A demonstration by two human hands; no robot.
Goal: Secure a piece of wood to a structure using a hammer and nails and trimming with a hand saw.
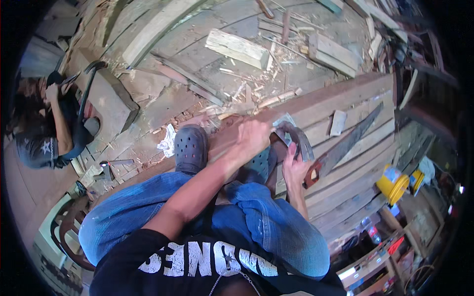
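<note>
My right hand [295, 168] is wrapped round a curved, dark grey-brown piece [298, 140], thumb up along its side. Just left of it, my left hand [253, 136] is closed in a fist near the piece's far end; what it grips, if anything, is hidden. A pale, crumpled sheet [283, 120] shows behind the curved piece, between the two hands. Beside my right hand lies a handsaw [348, 140] with a brown handle, flat on the wooden planks [340, 185]. My dark clog [191, 148] rests left of my left hand.
A squared pale wood block [237, 48] lies among shavings ahead. A small light block [338, 123] sits near the saw blade. Yellow buckets [393, 185] stand at right. At far left, another person in a cap [37, 152] works by a thick beam [106, 96]. A white cloth [168, 140] lies by my clog.
</note>
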